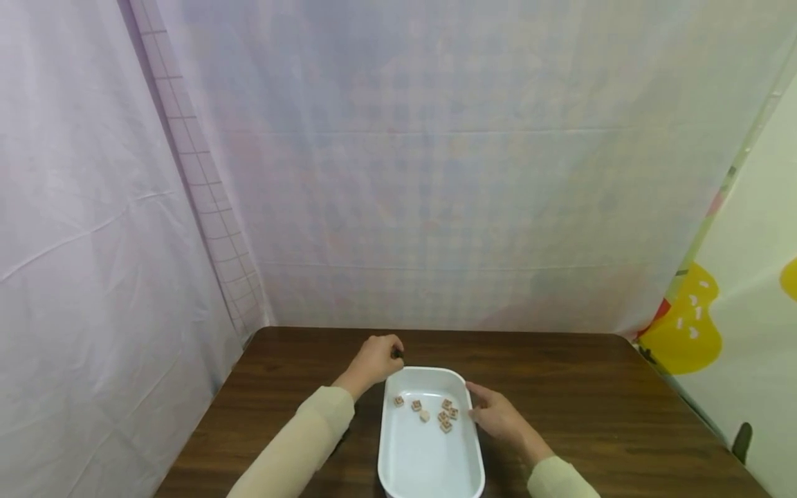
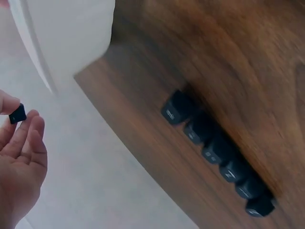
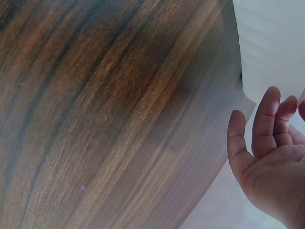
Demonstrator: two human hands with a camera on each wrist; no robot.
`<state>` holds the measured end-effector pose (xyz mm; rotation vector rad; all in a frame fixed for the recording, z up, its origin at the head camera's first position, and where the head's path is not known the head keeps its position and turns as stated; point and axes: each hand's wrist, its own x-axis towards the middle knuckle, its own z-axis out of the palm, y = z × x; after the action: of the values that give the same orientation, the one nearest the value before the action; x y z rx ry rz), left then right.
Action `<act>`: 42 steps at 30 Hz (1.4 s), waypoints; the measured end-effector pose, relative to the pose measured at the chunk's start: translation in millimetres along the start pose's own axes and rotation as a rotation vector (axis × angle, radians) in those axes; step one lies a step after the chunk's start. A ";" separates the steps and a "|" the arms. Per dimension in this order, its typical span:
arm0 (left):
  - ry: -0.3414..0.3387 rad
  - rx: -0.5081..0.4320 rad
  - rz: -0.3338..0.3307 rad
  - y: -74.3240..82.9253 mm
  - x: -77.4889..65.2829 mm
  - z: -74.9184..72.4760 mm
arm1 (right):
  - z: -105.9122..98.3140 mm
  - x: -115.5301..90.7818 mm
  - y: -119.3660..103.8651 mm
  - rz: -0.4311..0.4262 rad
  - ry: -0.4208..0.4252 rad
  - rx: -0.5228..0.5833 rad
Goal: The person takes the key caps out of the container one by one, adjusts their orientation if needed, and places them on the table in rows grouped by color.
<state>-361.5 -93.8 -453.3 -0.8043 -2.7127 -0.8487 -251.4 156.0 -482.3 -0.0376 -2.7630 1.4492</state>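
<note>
My left hand (image 1: 376,358) is raised over the far left corner of a white tray (image 1: 429,463). Between thumb and fingertips it pinches a small black keycap (image 2: 17,114). Inside the tray, toward its far half, lie several small wooden cubes (image 1: 446,416) with dark marks. One cube (image 1: 425,416) shows a plain face. At the tray's right rim, my right hand (image 1: 500,417) holds the edge with thumb and forefinger. The right wrist view shows its outer fingers (image 3: 237,133) spread beside the tray wall; the thumb's contact is hidden there.
On the brown wooden table (image 1: 560,387), a row of several black keycaps (image 2: 217,150) with pale marks stands left of the tray, mostly hidden by the left sleeve in the head view. White curtains (image 1: 436,207) hang behind the table.
</note>
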 end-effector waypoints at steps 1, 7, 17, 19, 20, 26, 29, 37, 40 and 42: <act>0.011 -0.013 -0.010 -3.4 -0.9 -2.9 | -0.1 -0.2 -0.2 0.004 0.001 -0.003; 0.108 -0.088 -0.053 -28.7 -7.6 -22.2 | 0.3 0.2 -0.3 0.023 -0.004 0.007; 0.128 -0.213 -0.319 -77.6 -36.8 -55.5 | 0.0 0.2 -2.0 0.034 -0.005 -0.008; 0.128 -0.213 -0.345 -88.0 -45.8 -60.6 | 0.2 0.6 -1.8 0.040 -0.007 -0.012; 0.128 -0.207 -0.349 -93.5 -50.6 -62.9 | 0.2 0.7 -1.8 0.040 -0.008 -0.012; 0.098 -0.207 -0.383 -121.4 -80.9 -74.8 | 0.3 1.4 -0.8 0.046 -0.009 -0.018; 0.078 -0.226 -0.402 -132.4 -93.8 -77.8 | -0.1 1.2 -2.0 0.053 -0.012 -0.020; 0.032 -0.211 -0.395 -150.3 -118.5 -76.5 | -0.8 0.2 -3.1 0.052 -0.013 -0.030; 0.006 -0.213 -0.386 -153.6 -123.7 -72.2 | 0.1 0.7 -1.3 0.047 -0.013 -0.025; -0.009 -0.219 -0.374 -154.8 -125.9 -68.8 | 0.6 0.5 -0.3 0.044 -0.011 -0.017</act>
<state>-340.3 -295.7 -511.2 -0.3339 -2.8584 -1.2368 -252.0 155.4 -482.4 -0.0914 -2.8014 1.4398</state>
